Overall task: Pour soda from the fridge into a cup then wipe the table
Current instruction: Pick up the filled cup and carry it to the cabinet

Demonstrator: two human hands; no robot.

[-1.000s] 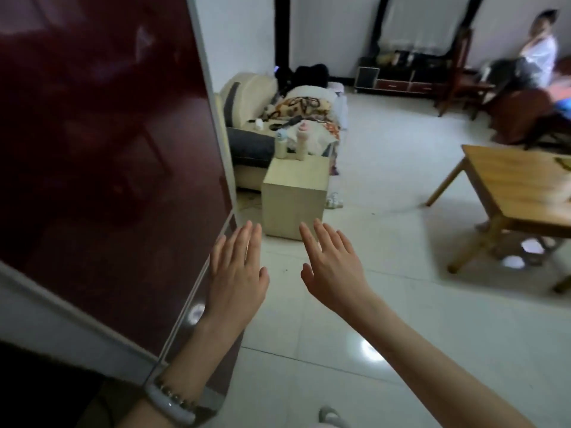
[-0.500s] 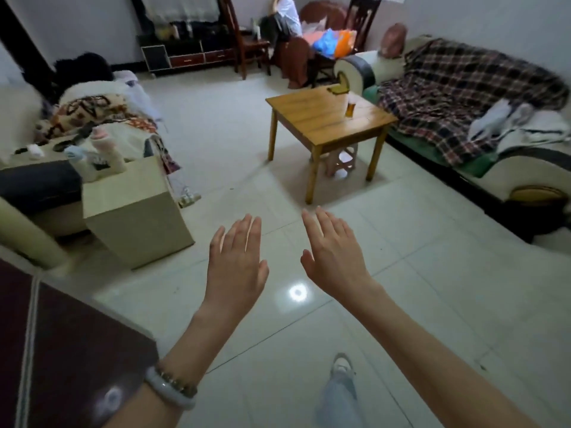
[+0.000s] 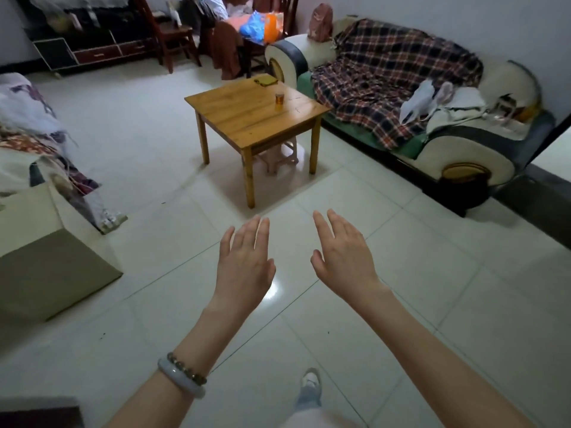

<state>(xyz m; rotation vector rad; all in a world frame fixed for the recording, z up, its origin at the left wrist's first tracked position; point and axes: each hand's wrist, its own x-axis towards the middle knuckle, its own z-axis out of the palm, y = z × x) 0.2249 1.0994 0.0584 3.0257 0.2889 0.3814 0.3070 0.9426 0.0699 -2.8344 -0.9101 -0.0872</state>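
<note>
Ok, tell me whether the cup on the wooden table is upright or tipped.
Upright. The cup stands on its base on the wooden table, rim facing up.

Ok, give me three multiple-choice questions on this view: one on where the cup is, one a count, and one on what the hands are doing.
1. Where does the cup stand?
A) on the floor
B) on the wooden table
C) on the sofa

2. How many bracelets are on the left wrist?
A) one
B) four
C) two

3. What state are the left hand and the right hand in?
A) both open, holding nothing
B) the right grips a bottle
C) the left grips the cup

Answers:
1 B: the cup stands on the tabletop, toward its far side.
2 C: one pale, smooth bracelet and one beaded bracelet sit side by side.
3 A: the fingers of both hands are straight, with nothing in them.
</note>
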